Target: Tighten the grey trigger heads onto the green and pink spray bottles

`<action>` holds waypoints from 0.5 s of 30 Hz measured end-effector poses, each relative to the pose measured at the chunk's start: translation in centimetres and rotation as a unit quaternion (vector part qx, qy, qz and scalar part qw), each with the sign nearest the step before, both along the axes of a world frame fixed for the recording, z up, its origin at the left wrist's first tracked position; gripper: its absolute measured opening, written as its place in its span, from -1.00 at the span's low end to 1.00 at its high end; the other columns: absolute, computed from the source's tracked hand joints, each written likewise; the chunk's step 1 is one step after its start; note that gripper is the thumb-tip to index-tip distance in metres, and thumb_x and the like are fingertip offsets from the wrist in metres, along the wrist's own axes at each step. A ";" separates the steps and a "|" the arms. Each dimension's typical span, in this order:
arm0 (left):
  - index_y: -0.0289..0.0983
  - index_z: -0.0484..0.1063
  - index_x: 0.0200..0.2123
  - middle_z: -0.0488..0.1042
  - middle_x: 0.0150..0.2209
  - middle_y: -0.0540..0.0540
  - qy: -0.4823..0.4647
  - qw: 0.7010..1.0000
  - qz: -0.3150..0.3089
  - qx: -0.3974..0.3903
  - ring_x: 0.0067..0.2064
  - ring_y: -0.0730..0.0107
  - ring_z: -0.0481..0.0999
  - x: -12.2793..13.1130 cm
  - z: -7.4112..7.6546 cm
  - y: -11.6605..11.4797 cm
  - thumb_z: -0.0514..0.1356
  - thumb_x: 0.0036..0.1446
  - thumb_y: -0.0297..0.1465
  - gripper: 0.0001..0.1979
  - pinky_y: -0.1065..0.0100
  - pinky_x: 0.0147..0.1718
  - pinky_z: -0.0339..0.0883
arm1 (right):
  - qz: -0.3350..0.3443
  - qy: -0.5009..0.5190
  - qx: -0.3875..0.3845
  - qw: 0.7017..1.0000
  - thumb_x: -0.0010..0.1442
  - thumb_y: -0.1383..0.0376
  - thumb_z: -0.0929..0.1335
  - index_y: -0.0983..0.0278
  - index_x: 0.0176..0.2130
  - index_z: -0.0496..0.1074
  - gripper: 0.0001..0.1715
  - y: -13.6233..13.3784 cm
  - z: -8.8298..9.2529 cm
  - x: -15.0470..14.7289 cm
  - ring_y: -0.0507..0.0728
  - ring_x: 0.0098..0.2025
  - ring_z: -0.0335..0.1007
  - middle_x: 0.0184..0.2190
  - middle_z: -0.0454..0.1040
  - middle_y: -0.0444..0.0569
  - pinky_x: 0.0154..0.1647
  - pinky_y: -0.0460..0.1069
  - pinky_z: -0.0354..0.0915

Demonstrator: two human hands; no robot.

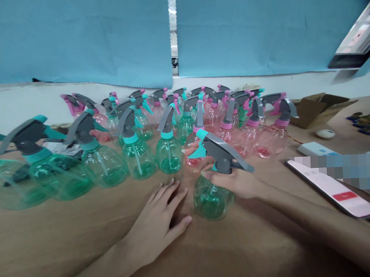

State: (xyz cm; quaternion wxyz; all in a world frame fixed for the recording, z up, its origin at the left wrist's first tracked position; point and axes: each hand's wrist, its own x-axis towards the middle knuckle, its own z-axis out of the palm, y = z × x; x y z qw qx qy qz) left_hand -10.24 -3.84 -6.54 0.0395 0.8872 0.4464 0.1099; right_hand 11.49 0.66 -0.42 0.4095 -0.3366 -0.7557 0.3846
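Note:
My right hand (236,181) is closed round the neck of a green spray bottle (212,198) with a grey trigger head and teal nozzle, standing on the brown table (85,241). My left hand (159,221) lies flat on the table just left of that bottle, fingers spread, holding nothing. Behind them stand several green spray bottles (168,149) on the left and several pink spray bottles (269,137) on the right, all upright.
A phone (334,187) with a lit screen lies at the right, a white box (317,149) behind it. An open cardboard box (317,108) sits at the back right. Blue curtains (76,37) hang behind. A tablet screen (356,37) shows top right.

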 end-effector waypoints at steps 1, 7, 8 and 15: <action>-0.24 0.11 0.21 0.12 0.24 -0.20 0.000 1.000 0.000 0.001 0.24 0.08 0.08 0.0 0.0 0.0 0.03 0.23 -0.12 -0.44 0.04 0.13 0.05 | -0.002 -0.003 0.000 1.000 -0.02 0.43 0.28 0.10 -0.12 0.40 -0.55 0.0 -0.1 0.0 0.07 -0.33 0.44 -0.23 0.50 -0.16 -0.31 -0.01 0.39; -0.26 0.10 0.22 0.12 0.24 -0.19 0.002 1.000 -0.004 -0.001 0.24 0.08 0.07 0.0 -0.1 0.0 0.03 0.23 -0.12 -0.44 0.04 0.14 0.04 | 0.023 0.025 0.010 0.999 -0.05 0.48 0.27 0.07 0.05 0.26 -0.33 0.1 -0.1 0.0 0.04 -0.26 0.45 -0.01 0.42 -0.15 -0.26 -0.04 0.38; -0.25 0.09 0.22 0.12 0.24 -0.19 0.003 1.000 -0.004 -0.001 0.24 0.08 0.07 0.0 -0.1 0.0 0.03 0.24 -0.12 -0.44 0.04 0.14 0.04 | 0.022 0.024 0.010 0.999 -0.05 0.49 0.27 0.07 0.05 0.26 -0.33 0.1 0.0 -0.1 0.04 -0.25 0.46 0.01 0.41 -0.15 -0.25 -0.05 0.38; -0.23 0.08 0.22 0.10 0.25 -0.18 0.005 1.000 -0.004 0.003 0.24 0.10 0.07 -0.1 -0.2 0.1 0.02 0.24 -0.11 -0.44 0.04 0.15 0.02 | 0.022 0.030 0.008 0.999 -0.04 0.49 0.27 0.07 0.04 0.28 -0.35 0.0 0.0 -0.1 0.05 -0.26 0.47 -0.02 0.43 -0.15 -0.26 -0.04 0.39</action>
